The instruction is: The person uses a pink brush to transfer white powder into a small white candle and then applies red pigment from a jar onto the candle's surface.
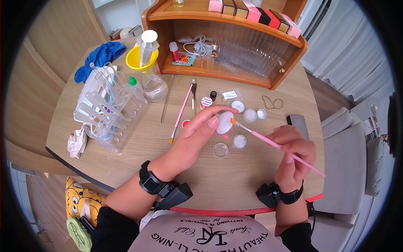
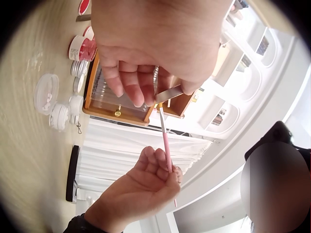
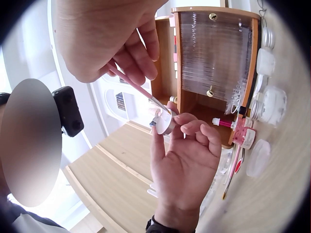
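My left hand (image 1: 189,137) holds a small round tin (image 1: 223,126) by its edge, raised above the table with its white face tilted. In the right wrist view, the metal side of this tin (image 3: 168,125) shows between thumb and fingers. A pink-handled paintbrush (image 1: 268,141) is pinched in my right hand (image 1: 296,154). Its orange bristles overlap the white face in the head view. Below the hands stand an open tub of white bits (image 1: 239,141) and a clear shallow dish (image 1: 220,150) with a few pinkish bits.
White jars (image 1: 250,115) and a red-labelled jar (image 1: 205,102) stand behind the hands. Another pink brush (image 1: 181,111) lies left of them. A clear tube rack (image 1: 111,134) and a flask (image 1: 154,87) with a yellow funnel (image 1: 133,59) occupy the left. A wooden cabinet (image 1: 235,82) stands behind.
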Demonstrator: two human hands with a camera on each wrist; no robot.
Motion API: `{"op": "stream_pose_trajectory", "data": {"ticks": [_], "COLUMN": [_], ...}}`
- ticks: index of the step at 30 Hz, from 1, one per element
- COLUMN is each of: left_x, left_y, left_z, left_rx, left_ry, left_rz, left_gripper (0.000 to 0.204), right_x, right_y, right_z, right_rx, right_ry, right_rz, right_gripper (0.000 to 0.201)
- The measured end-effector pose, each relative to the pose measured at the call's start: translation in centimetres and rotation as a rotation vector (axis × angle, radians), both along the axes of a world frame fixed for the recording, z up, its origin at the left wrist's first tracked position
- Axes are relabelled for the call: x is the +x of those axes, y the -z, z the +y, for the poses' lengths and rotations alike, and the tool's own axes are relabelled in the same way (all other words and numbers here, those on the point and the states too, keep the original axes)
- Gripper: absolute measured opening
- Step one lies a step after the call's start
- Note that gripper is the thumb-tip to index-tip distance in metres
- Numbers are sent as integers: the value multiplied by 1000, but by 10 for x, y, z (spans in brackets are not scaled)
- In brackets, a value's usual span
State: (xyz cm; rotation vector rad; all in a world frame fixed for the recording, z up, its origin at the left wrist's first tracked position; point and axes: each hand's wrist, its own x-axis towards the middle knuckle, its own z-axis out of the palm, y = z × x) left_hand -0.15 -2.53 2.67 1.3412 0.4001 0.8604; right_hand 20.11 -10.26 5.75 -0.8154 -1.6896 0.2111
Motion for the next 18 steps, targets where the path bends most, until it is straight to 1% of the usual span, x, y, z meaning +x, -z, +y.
{"op": "stream_pose_trajectory", "data": {"ticks": [2, 5, 7, 12, 18], "left_x": [0, 2, 1, 2, 1], "left_y": [0, -3, -3, -3, 1], "left_z": [0, -2, -2, -4, 0], "left_rx": [5, -2, 17, 47, 80], "left_ry": [-2, -35, 4, 3, -14], "left_rz": [2, -24, -8, 27, 36], "left_gripper": [57, 57, 54, 49, 46], "right_x": [1, 2, 1, 1, 0], "right_y": [-1, 0, 0, 1, 0], "right_z": [1, 1, 0, -1, 0], "right_rx": [-24, -4, -17, -37, -26], "right_ry": [-60, -59, -46, -3, -14], "right_rz": [7, 10, 17, 78, -15], "right_gripper": [6, 7, 7, 8, 7]}}
